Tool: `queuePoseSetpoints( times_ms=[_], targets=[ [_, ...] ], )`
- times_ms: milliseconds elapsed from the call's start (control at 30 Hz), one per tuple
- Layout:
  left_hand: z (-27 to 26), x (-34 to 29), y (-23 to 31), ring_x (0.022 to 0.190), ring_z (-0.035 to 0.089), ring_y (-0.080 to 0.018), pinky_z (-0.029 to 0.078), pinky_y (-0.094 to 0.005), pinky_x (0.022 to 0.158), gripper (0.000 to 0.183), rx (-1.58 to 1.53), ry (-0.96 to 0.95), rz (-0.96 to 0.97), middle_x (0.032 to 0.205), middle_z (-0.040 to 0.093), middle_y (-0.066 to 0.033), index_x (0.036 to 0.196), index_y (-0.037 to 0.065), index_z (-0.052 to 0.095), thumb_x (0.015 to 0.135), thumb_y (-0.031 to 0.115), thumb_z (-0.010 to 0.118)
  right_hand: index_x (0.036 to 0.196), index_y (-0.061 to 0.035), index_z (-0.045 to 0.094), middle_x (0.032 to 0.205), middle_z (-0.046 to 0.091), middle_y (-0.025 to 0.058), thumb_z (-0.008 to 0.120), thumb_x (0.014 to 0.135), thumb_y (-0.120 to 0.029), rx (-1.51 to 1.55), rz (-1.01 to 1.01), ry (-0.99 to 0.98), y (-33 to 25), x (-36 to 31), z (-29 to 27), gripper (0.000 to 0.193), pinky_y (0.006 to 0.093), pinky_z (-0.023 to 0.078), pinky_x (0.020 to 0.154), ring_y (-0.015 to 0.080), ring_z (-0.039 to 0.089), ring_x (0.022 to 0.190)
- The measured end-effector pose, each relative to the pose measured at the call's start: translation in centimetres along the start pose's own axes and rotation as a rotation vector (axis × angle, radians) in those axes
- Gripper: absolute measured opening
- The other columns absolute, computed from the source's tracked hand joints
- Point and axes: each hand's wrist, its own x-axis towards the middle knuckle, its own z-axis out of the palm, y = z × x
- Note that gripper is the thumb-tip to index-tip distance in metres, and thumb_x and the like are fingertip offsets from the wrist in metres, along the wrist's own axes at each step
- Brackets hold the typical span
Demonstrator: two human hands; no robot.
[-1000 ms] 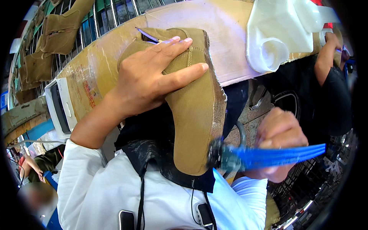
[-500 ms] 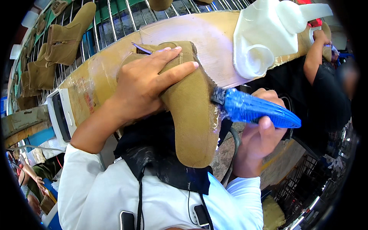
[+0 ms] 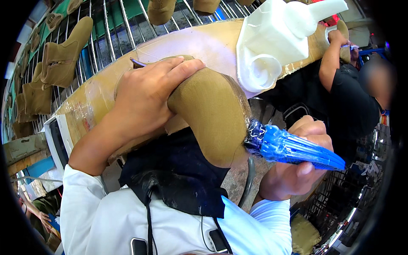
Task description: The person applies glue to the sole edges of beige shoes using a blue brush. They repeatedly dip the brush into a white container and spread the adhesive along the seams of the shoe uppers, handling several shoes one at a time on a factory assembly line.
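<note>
A tan suede boot [image 3: 212,114] is tilted over the near edge of the work board, its toe toward me. My left hand [image 3: 148,87] grips it round the shaft and ankle, fingers spread across its upper side. In my right hand [image 3: 308,144] is a blue-handled brush [image 3: 293,146], its dark, wet bristles touching the boot's right lower edge near the toe. Clear, shiny liquid coats the bristles and part of the handle. Beyond the boot stands a white plastic dispenser [image 3: 276,38] with a round cup at its near side, holding whitish liquid.
The board [image 3: 187,40] is covered in cardboard and tape. Behind it, a metal rack [image 3: 127,25] carries several tan boots [image 3: 63,59]. To the right sits a co-worker in black [image 3: 352,93], one arm reaching to the board. A white box-like device [image 3: 61,138] adjoins the board's left end.
The boot has turned and tipped, its toe shifting right and up. The brush has slid down along its edge toward the toe. The whole view has shifted slightly.
</note>
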Motion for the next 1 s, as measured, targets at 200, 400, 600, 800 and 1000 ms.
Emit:
queuePoseSetpoints(
  times_ms=[200,400,600,800,1000],
  targets=[
    [-0.3,1.4,0.5,0.102,0.063,-0.0296,0.051,-0.0363,0.085,0.06,-0.065,-0.03,-0.047,0.11,0.065,-0.013,0.117,0.009,0.058,0.061,0.008,0.078,0.09,-0.0044,0.063,0.074,0.06,0.0073,0.076,0.074,-0.035,-0.223,-0.265,-0.105,-0.9,2.9,-1.3,0.037,0.0264,0.042,0.054,0.0168,0.057,0.06],
    [-1.6,3.3,0.4,0.103,0.061,-0.0325,0.049,-0.0386,0.086,0.061,-0.075,-0.128,-0.134,0.111,0.063,-0.0136,0.118,0.01,0.057,0.061,0.012,0.078,0.091,-0.0051,0.063,0.075,0.059,0.0067,0.076,0.074,-0.033,-0.365,-0.392,-0.133,-0.8,4.5,-1.4,0.035,0.0261,0.042,0.053,0.0168,0.057,0.06],
    [-2.6,4.7,-0.4,0.102,0.059,-0.0355,0.049,-0.0378,0.086,0.064,-0.126,-0.171,-0.186,0.111,0.062,-0.0162,0.121,0.012,0.054,0.061,0.011,0.077,0.087,-0.0055,0.062,0.074,0.059,0.0062,0.077,0.071,-0.036,-0.398,-0.407,-0.031,0.6,5.2,-0.3,0.037,0.027,0.045,0.055,0.0184,0.058,0.063],
    [-3.2,3.0,-3.1,0.097,0.062,-0.0338,0.05,-0.0404,0.082,0.064,-0.101,-0.157,-0.148,0.108,0.064,-0.0145,0.122,0.012,0.052,0.063,0.015,0.077,0.087,0.0039,0.063,0.085,0.061,0.0131,0.072,0.075,-0.014,-0.333,-0.194,0.057,5.3,5.0,-4.4,0.023,0.0283,0.044,0.066,0.0203,0.056,0.075],
    [-1.4,-5.9,-9.6,0.108,0.057,-0.0261,0.045,-0.0375,0.094,0.068,-0.713,-0.064,-0.614,0.121,0.058,-0.0099,0.127,0.005,0.047,0.067,0.012,0.077,0.088,0.0033,0.064,0.089,0.061,0.0093,0.069,0.074,0.006,-0.401,0.176,0.02,11.5,2.5,-5.7,0.015,0.027,0.045,0.073,0.017,0.057,0.081]
  ],
)
